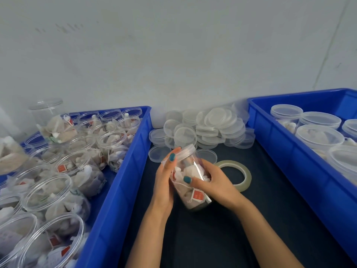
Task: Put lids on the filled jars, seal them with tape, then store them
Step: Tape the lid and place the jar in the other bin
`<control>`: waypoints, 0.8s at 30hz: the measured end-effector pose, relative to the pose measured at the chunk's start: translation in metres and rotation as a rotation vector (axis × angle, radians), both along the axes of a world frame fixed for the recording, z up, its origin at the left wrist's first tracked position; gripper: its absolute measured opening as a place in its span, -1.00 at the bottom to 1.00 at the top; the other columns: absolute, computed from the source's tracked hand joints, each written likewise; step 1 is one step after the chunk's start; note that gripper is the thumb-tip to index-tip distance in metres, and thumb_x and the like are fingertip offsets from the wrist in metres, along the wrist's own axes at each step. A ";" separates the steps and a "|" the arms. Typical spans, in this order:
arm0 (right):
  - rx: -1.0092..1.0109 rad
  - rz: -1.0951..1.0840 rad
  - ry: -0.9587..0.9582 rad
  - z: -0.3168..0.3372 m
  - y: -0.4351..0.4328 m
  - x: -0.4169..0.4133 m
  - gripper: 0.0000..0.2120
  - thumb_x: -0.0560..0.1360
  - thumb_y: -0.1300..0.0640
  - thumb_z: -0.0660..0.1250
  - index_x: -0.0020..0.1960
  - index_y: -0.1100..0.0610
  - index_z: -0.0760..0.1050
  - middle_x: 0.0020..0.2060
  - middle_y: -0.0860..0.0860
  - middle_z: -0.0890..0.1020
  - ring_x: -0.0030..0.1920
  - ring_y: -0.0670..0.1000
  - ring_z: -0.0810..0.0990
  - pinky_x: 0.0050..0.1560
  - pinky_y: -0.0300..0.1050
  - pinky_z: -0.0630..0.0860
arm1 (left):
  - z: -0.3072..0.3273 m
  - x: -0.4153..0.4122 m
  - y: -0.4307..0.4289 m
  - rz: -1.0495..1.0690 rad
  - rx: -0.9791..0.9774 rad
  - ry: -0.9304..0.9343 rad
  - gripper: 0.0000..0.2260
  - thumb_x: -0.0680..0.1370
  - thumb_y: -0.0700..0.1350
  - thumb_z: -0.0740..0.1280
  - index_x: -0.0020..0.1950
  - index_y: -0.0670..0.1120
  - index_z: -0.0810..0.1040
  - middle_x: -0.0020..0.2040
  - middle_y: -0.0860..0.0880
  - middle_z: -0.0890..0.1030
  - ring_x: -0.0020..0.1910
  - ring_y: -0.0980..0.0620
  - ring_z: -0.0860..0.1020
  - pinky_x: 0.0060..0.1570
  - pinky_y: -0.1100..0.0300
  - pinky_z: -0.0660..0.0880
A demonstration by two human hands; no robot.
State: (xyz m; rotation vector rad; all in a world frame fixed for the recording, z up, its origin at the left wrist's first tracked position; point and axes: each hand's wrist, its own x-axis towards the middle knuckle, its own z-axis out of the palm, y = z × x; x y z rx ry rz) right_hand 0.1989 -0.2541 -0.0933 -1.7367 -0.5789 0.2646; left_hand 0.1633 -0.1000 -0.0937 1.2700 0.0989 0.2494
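Dark tabletop (251, 229) runs between two crates, below a pale wall (173, 55), and over its middle both hands hold a clear plastic jar (190, 182) packed with white tea bags on red-tagged strings. The jar is tilted, its top leaning away from the person, and wears a clear plastic screw lid (186, 150). The left hand (165, 182) wraps the jar's upper part, thumb pressed against the lid's rim and fingers curled behind. The right hand (214, 182) curls round the jar's body lower down, thumb laid across the front. A glossy clear strip runs down the jar's side by the right hand; whether it is tape cannot be told. Just right of the right hand lies a flat roll of clear tape (241, 173). Beyond the grip, against the wall, sits a heap of loose clear lids (212, 128). Left of the grip a blue plastic crate (119, 180) holds open filled jars (77, 161); to the right, a second blue crate (289, 151) holds lidded jars (318, 136).
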 end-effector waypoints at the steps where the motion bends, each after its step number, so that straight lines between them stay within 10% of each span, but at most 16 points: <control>1: 0.024 0.010 0.015 0.001 0.000 0.000 -0.49 0.28 -0.24 0.46 0.18 -0.11 0.56 -0.01 -0.09 0.72 0.00 -0.04 0.70 0.14 0.11 0.62 | 0.001 -0.001 0.000 -0.019 -0.024 -0.002 -0.03 0.18 0.44 0.54 0.43 -0.10 0.48 0.24 -0.20 0.64 0.18 -0.17 0.65 0.03 0.00 0.63; 8: -0.224 -0.410 -0.400 -0.005 0.005 -0.001 -0.16 0.22 -0.38 0.45 0.44 -0.20 0.33 0.16 -0.25 0.59 0.16 -0.19 0.53 0.10 -0.14 0.52 | -0.002 0.003 -0.003 0.080 0.025 -0.075 -0.58 0.60 0.06 0.28 0.45 0.02 0.44 0.32 0.01 0.61 0.31 -0.02 0.58 0.22 0.05 0.51; 13: -0.374 -0.414 -0.695 -0.006 0.006 -0.003 -0.07 0.24 -0.37 0.46 0.48 0.06 0.37 0.20 -0.11 0.58 0.17 -0.04 0.51 0.10 -0.13 0.50 | -0.001 0.004 -0.006 0.124 0.057 -0.028 -0.11 0.17 0.41 0.56 0.42 0.11 0.45 0.34 0.00 0.59 0.29 -0.02 0.59 0.33 -0.11 0.48; 24: -0.286 -0.195 -0.441 0.000 0.000 -0.007 -0.18 0.17 -0.47 0.38 0.39 -0.27 0.35 0.01 -0.30 0.65 0.05 -0.20 0.60 0.06 -0.14 0.54 | -0.001 0.001 0.002 0.178 0.126 -0.061 -0.13 0.10 0.43 0.58 0.35 0.17 0.52 0.27 -0.02 0.64 0.20 -0.06 0.65 0.24 -0.22 0.54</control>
